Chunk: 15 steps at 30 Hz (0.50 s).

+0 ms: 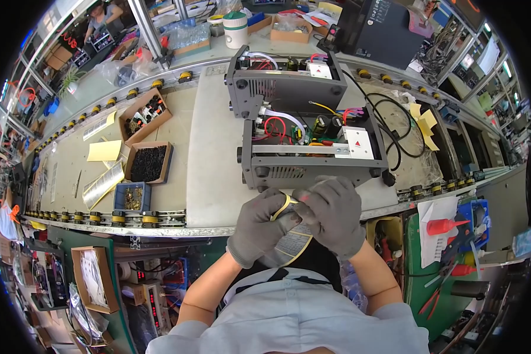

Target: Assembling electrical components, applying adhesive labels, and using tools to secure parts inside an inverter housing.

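Both my hands wear grey gloves and meet in front of the nearer machine. My left hand (258, 229) pinches a curled label sheet (293, 243), grey with a yellow edge, which hangs down before my body. The fingers of my right hand (335, 216) are closed at the sheet's upper edge, pressed against it beside the left fingertips. Just beyond my hands stands a dark grey metal housing (312, 171) with an open top, showing wires, a circuit board and a white panel. A second similar housing (289, 87) sits behind it on the same pale board (209, 147).
Left on the bench are a box of black small parts (149, 164), a box of mixed parts (145, 119), a blue bin of brass pieces (131, 197) and yellow papers (104, 150). A black cable (408, 133) coils at right. Red-capped bottles (445, 226) lie on a green side table.
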Motion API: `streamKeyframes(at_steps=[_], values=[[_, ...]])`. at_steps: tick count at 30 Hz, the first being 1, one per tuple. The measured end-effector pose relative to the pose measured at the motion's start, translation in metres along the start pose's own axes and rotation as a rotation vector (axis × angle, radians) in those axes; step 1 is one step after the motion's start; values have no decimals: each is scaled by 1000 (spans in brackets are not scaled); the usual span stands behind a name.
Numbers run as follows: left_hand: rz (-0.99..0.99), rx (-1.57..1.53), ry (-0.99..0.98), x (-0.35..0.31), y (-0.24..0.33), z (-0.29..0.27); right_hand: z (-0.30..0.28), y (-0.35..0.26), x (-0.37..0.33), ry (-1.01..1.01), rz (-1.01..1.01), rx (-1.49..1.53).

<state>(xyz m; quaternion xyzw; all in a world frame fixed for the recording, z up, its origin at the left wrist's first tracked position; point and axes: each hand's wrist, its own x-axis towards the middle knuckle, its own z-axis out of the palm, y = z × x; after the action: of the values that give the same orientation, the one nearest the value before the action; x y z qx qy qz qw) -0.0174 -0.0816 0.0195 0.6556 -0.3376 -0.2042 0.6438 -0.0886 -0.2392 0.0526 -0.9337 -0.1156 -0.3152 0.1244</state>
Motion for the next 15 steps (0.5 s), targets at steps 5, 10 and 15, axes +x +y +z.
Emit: streamKeyframes(at_steps=[5, 10, 15], values=[[-10, -14, -39, -2, -2, -9, 6, -1, 4, -9, 57, 136], [-41, -86, -49, -1, -10, -10, 13, 4, 0, 28, 178, 320], [-52, -57, -38, 1, -9, -14, 8, -4, 6, -209, 240, 260]])
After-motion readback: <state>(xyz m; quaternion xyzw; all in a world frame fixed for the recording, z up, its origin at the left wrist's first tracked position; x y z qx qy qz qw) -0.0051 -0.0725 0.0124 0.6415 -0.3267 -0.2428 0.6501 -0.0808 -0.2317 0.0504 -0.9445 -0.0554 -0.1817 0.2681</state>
